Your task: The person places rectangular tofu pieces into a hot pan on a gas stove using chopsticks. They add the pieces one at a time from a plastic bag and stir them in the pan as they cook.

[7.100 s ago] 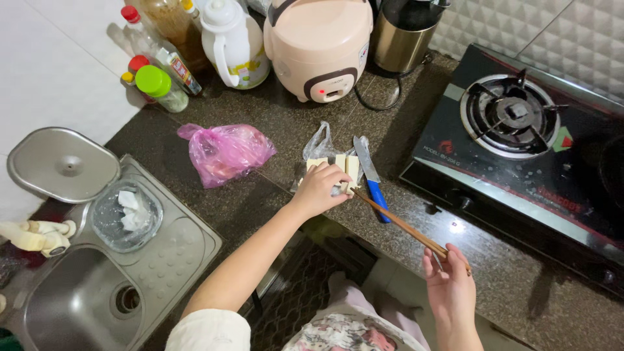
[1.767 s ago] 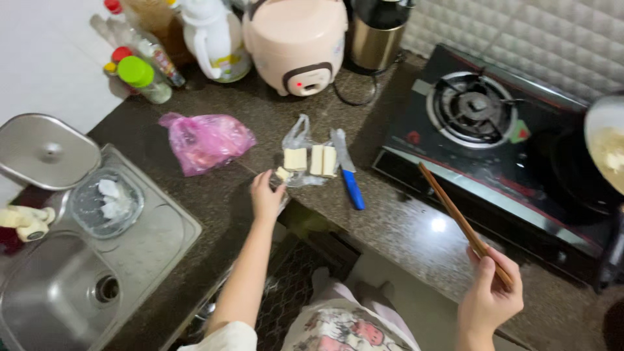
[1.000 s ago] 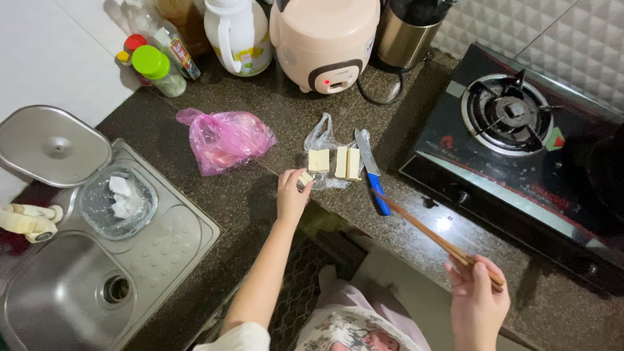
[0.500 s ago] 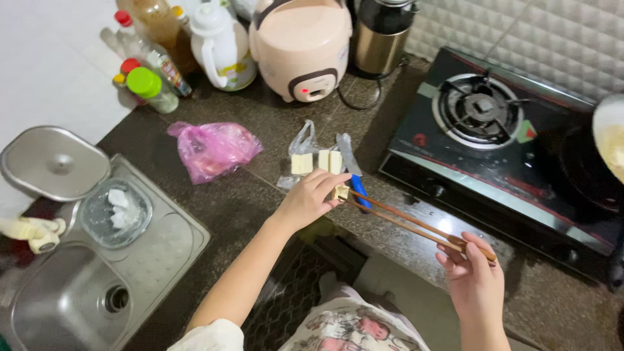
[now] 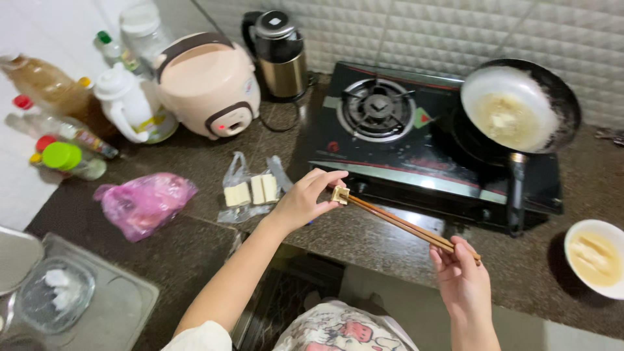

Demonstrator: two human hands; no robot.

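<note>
The left hand (image 5: 302, 201), which was down at the bag (image 5: 250, 190) a moment ago, now pinches a tofu cube (image 5: 339, 194) onto the chopsticks (image 5: 406, 224) gripped by the right hand (image 5: 463, 276), above the worktop (image 5: 364, 237), so it has left the bag.

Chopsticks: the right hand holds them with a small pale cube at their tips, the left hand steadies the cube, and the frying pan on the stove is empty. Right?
Not quite. The head view shows the frying pan holding pale food, not empty. The right hand does hold the chopsticks, and the left hand pinches the cube at their tips.

Pink plastic bag (image 5: 144, 203) on counter; clear bag (image 5: 242, 190) under pale blocks.
</note>
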